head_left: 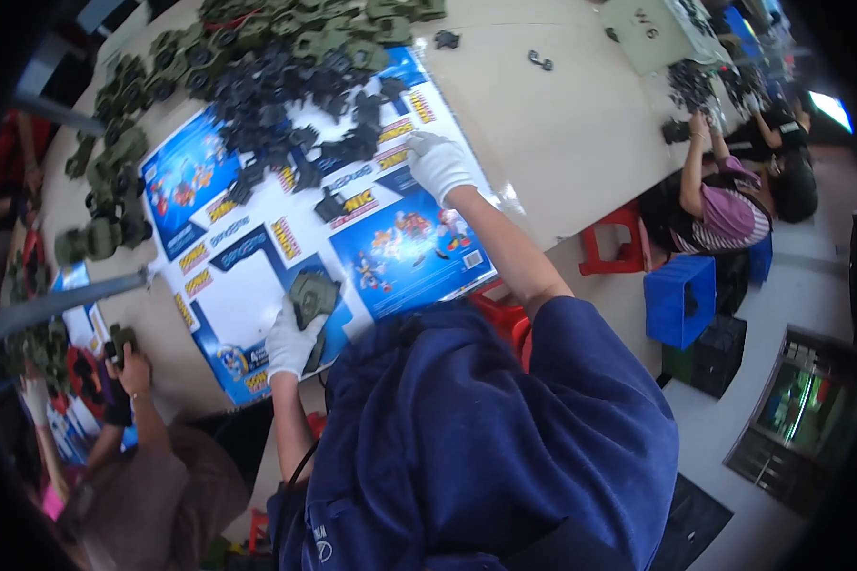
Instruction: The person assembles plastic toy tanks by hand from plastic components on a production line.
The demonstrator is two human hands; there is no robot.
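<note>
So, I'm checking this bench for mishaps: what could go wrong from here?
The green part in the gloved left hand might fall if it slips, being close to the near edge of the table. The loose dark parts lie right beside the green pile, so pieces could get mixed.

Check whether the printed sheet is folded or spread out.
Spread out: the sheet lies broad on the table, several printed panels facing up and no fold showing, with black parts piled on it.
</note>
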